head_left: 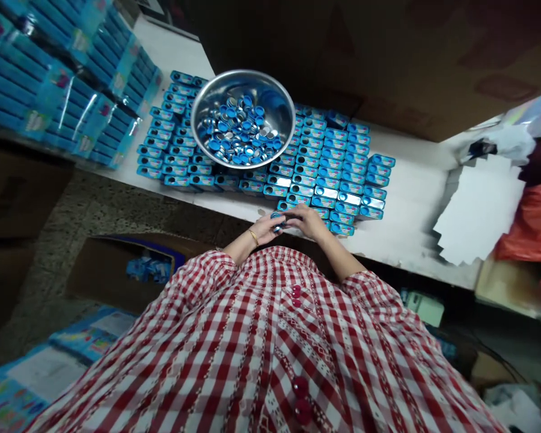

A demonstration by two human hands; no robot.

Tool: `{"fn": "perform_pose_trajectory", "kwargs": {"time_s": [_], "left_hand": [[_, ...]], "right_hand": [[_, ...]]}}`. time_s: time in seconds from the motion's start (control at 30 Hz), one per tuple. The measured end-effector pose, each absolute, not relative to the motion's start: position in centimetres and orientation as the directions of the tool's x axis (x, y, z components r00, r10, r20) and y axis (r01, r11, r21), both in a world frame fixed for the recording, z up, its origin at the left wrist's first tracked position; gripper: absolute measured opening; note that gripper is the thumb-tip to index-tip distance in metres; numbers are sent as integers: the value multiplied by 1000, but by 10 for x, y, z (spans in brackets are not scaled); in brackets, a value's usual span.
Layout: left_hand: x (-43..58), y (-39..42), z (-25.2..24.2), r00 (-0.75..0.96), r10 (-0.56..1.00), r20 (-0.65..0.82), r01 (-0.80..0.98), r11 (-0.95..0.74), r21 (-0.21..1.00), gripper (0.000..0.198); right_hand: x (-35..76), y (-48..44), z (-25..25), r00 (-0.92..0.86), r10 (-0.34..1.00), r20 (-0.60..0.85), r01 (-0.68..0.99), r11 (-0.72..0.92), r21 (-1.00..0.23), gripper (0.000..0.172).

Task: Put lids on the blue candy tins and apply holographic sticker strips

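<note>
My left hand (267,229) and my right hand (307,220) meet at the near edge of the white table (406,234), just above my red checked shirt. Their fingers are curled together around a small blue and silver box (278,218) that shows between them. A gold bangle sits on my left wrist. Right behind my hands lie several rows of the same small blue boxes (333,174). A steel bowl (242,117) heaped with blue and silver caps rests on top of those rows, further back.
Shrink-wrapped packs of blue boxes (72,90) are stacked at the table's left end. White paper sheets (478,210) and a red bag (532,225) lie at the right. A cardboard carton (117,270) with blue items stands on the floor at the left, below the table.
</note>
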State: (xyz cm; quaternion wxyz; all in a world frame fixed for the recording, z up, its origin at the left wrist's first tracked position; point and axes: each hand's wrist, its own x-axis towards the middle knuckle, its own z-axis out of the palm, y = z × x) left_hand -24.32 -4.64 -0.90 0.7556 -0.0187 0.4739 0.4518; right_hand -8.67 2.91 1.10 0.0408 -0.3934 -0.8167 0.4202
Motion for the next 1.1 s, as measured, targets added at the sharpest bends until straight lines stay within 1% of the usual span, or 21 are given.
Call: {"fn": "perform_pose_trajectory", "kwargs": {"time_s": [0.07,0.13,0.17,0.23,0.3,0.33,0.37,0.43,0.5,0.57,0.63,0.67,0.73,0.8,0.83,0.87,0.93,0.97,1.03,1.1], "left_hand": [[-256,-43,-9,184,674,-716,-662,623,417,21],[-269,-40,-9,206,682,-702,-626,643,441,25],[-276,-40,-9,206,684,-700,-610,649,455,26],[-289,-39,-10,188,687,-702,-586,652,481,26],[-301,-41,-10,175,689,-703,-576,651,495,25],[-306,-42,-11,175,689,-703,-575,652,495,25],[-310,-43,-11,182,686,-705,-577,655,489,24],[-315,-45,-11,197,675,-711,-587,662,466,24],[-317,-46,-12,202,665,-718,-602,663,444,24],[-319,-47,-14,200,667,-718,-621,653,433,23],[-320,-46,-16,185,674,-715,-643,633,431,22],[-320,-45,-17,174,678,-714,-655,621,430,21],[-320,-44,-18,160,676,-720,-678,605,417,17],[-318,-44,-18,162,659,-734,-707,597,380,13],[-317,-44,-18,167,649,-742,-722,593,356,13],[-315,-44,-17,170,641,-749,-738,586,334,13],[-312,-44,-16,166,634,-755,-766,565,306,15],[-311,-44,-15,157,637,-754,-776,552,305,15],[-308,-43,-14,129,647,-752,-787,528,319,15],[-306,-42,-14,102,659,-745,-793,506,339,14]], "right_hand": [[-104,19,9,-682,696,-226,531,258,-807,16],[-117,13,5,-594,772,-226,495,129,-859,8],[-120,11,2,-525,815,-247,479,43,-877,8],[-123,10,-2,-347,875,-338,420,-178,-890,12],[-124,9,-3,-187,872,-452,287,-391,-874,21],[-124,9,-2,-147,855,-497,207,-465,-861,25],[-126,7,-1,-142,835,-531,133,-516,-846,29],[-129,3,3,-200,791,-578,37,-584,-811,34],[-133,0,6,-254,749,-612,-7,-634,-773,34],[-135,0,6,-244,737,-630,-21,-654,-757,33],[-133,5,2,-191,760,-621,20,-630,-776,30],[-132,10,0,-166,777,-607,71,-604,-793,29],[-129,22,-4,-139,808,-573,250,-531,-810,26],[-129,35,-6,-155,842,-517,506,-382,-773,19],[-132,40,-6,-185,855,-484,639,-269,-720,16],[-136,45,-5,-226,861,-456,755,-141,-640,14],[-147,53,-3,-307,840,-447,898,101,-427,17],[-154,56,-2,-329,822,-464,928,189,-321,20],[-165,61,-1,-324,789,-522,946,284,-157,28],[-173,67,-2,-299,765,-570,947,314,-76,39]]}}
